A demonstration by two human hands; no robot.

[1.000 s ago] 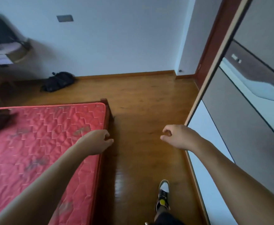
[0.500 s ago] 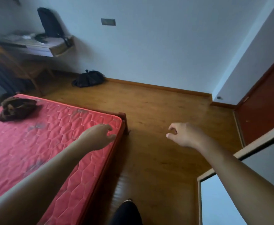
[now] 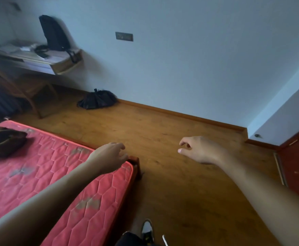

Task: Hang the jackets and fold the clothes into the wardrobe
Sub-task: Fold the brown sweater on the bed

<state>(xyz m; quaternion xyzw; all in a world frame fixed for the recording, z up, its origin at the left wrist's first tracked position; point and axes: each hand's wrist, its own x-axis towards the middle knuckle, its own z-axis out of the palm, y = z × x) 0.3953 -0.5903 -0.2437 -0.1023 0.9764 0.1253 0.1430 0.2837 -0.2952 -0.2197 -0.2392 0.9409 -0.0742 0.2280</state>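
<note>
One dark brown garment [image 3: 2,142] lies bunched on the red mattress [image 3: 44,174] near its far left edge, well apart from both of your hands; judge it soft and light, limp enough to sag and trail if you lift it by a single corner, so take it at the collar or shoulders with both hands once you find them in the heap, though the blur hides which part is which; your left hand [image 3: 109,157] hovers over the mattress corner, its grip loosely apart and holding nothing; your right hand [image 3: 198,150] hangs over the wooden floor [image 3: 171,192], fingers curled but apart, empty too; no wardrobe is in view.
</note>
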